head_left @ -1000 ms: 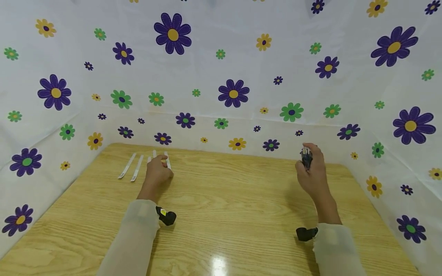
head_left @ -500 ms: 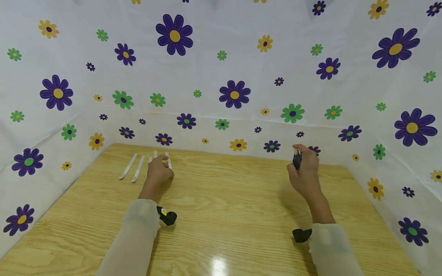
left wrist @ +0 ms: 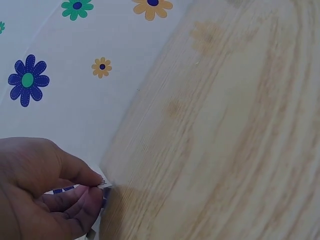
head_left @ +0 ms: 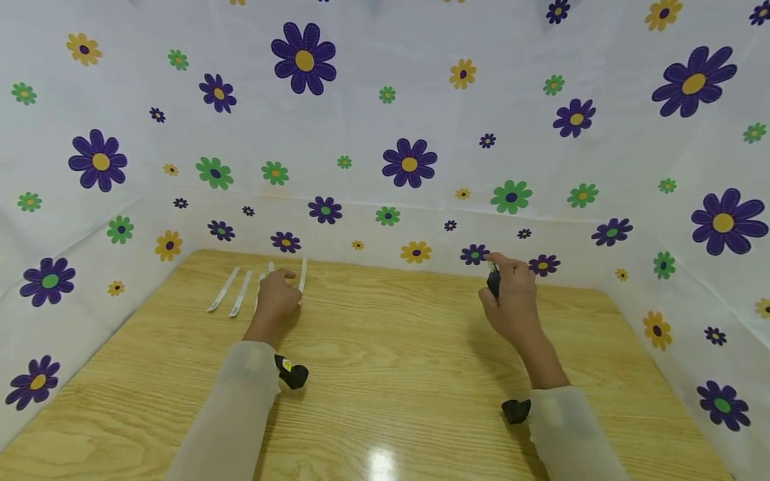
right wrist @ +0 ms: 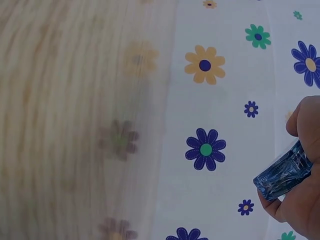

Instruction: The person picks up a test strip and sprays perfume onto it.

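My left hand (head_left: 277,297) pinches the near end of a white paper strip (head_left: 303,274) between thumb and fingers; the strip sticks up past the hand. In the left wrist view, only the strip's printed end (left wrist: 104,183) shows at the fingertips. More white strips, one at the far left (head_left: 223,289) and one beside it (head_left: 240,292), lie side by side on the table, others partly hidden behind the hand. Raised over the table's right side, my right hand (head_left: 514,300) grips a small dark-blue glass bottle (right wrist: 284,175) with a silvery top, a finger at its top.
The wooden table (head_left: 385,361) reaches back to a white flower-printed sheet (head_left: 361,113), which hangs behind it and along both sides. A small black camera sits at each wrist, one at the left cuff (head_left: 293,374) and one at the right cuff (head_left: 516,411).
The right hand has moved left with the bottle, turning it more side-on. The strip in the left hand has come up from the table and now stands steeper; that hand has barely shifted.
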### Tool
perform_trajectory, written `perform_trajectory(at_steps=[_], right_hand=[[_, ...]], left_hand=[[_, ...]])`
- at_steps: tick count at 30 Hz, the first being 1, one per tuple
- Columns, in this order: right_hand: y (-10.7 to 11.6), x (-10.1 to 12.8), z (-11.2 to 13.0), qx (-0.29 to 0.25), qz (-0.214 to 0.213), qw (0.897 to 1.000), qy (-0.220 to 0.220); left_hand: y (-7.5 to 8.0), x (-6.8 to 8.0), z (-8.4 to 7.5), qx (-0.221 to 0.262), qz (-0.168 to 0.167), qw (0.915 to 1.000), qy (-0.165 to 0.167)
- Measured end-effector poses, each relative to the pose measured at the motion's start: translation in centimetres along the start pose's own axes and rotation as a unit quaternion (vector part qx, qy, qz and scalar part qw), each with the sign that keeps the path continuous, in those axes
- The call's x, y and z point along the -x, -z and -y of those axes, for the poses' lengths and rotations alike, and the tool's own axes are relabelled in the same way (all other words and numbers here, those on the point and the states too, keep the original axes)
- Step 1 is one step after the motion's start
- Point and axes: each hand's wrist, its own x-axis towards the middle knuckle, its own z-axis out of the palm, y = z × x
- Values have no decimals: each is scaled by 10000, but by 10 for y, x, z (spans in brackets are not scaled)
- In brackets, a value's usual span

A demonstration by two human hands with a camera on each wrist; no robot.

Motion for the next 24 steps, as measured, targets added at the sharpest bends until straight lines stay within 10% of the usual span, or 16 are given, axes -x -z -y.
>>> perform_trajectory(at_steps=[24], right_hand=[[-4,3,12,363,245,9981,437]], left_hand=[[-21,9,-36,1184,1363,9810,-708]])
